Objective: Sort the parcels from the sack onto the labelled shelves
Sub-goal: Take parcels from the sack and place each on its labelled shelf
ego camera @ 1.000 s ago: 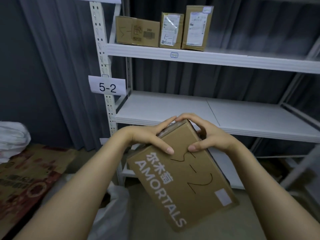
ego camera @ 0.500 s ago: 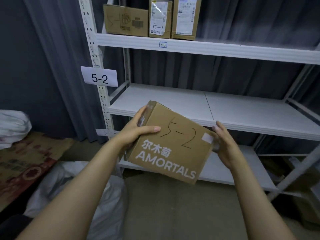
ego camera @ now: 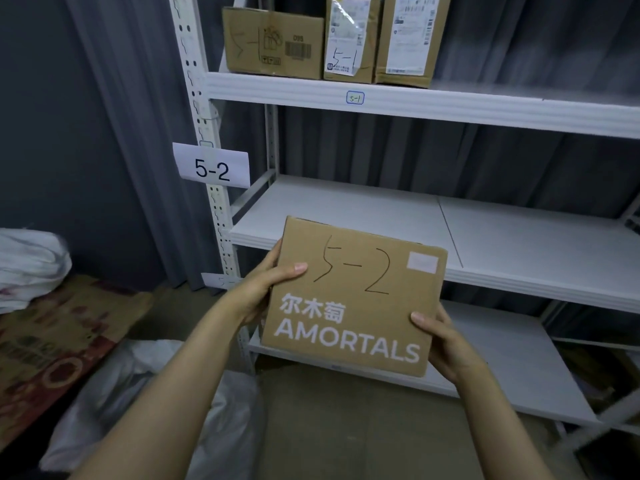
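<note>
A flat brown cardboard parcel (ego camera: 353,299), printed AMORTALS and hand-marked 5-2, is held in front of the white shelving. My left hand (ego camera: 266,289) grips its left edge with the thumb on top. My right hand (ego camera: 440,336) grips its lower right corner. Its far edge reaches over the front lip of the middle shelf (ego camera: 519,244), whose post carries a paper label 5-2 (ego camera: 212,169). The white sack (ego camera: 149,403) lies on the floor under my left forearm.
The top shelf (ego camera: 450,105), tagged 5-1, carries three cardboard boxes (ego camera: 332,39) at its left end. A lower shelf (ego camera: 512,368) sits near the floor. Left of the rack are a grey curtain, white bags (ego camera: 27,268) and flattened printed cardboard (ego camera: 59,344).
The parcel has turned so its writing faces me squarely and has risen toward the middle shelf. My right hand slid from its far edge to its lower right corner.
</note>
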